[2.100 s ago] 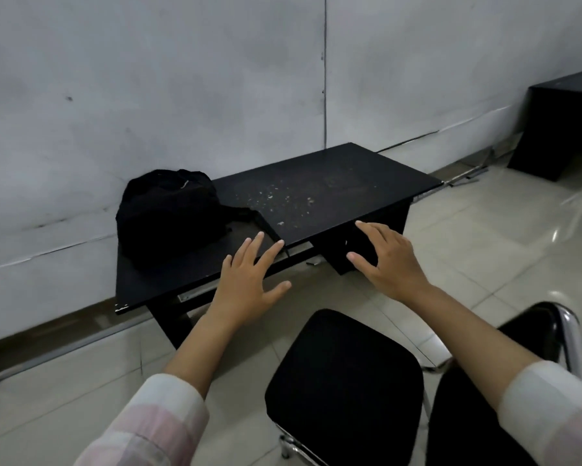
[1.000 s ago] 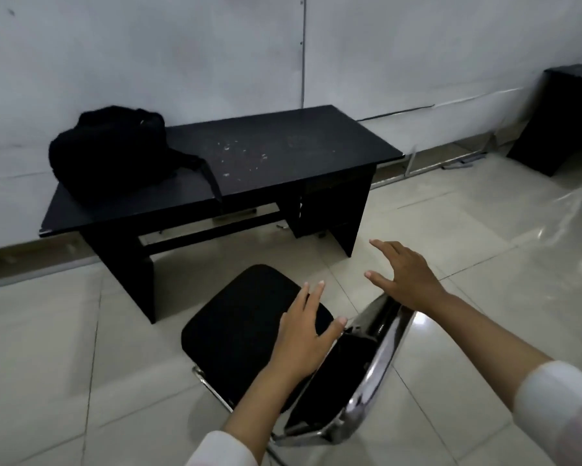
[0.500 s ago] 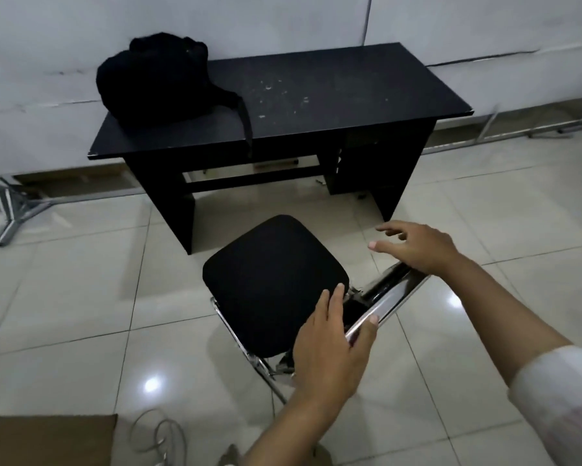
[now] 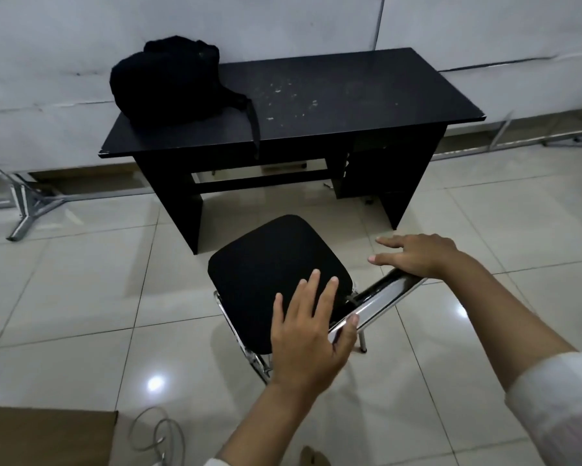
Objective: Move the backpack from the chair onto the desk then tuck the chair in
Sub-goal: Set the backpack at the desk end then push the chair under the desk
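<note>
The black backpack point(image 4: 168, 79) lies on the left end of the black desk point(image 4: 350, 95), one strap hanging over the front edge. The black padded chair point(image 4: 266, 264) stands on the tiles in front of the desk, apart from it, its seat bare and turned at an angle. Its chrome backrest rail point(image 4: 380, 297) points toward me. My left hand point(image 4: 309, 334) hovers over the rail's near end with fingers spread and the thumb touching the chrome. My right hand point(image 4: 420, 255) rests on the rail's far end, fingers stretched out flat.
A metal stand foot point(image 4: 27, 210) sits on the floor to the left of the desk, by the white wall. A cardboard sheet point(image 4: 44, 438) and a loose grey cable point(image 4: 158, 432) lie at the bottom left. Glossy tiles surround the chair.
My view has shifted from the desk back behind the chair. Both hands have come down from over the desk to the chair's backrest rail. The backpack stays on the desk.
</note>
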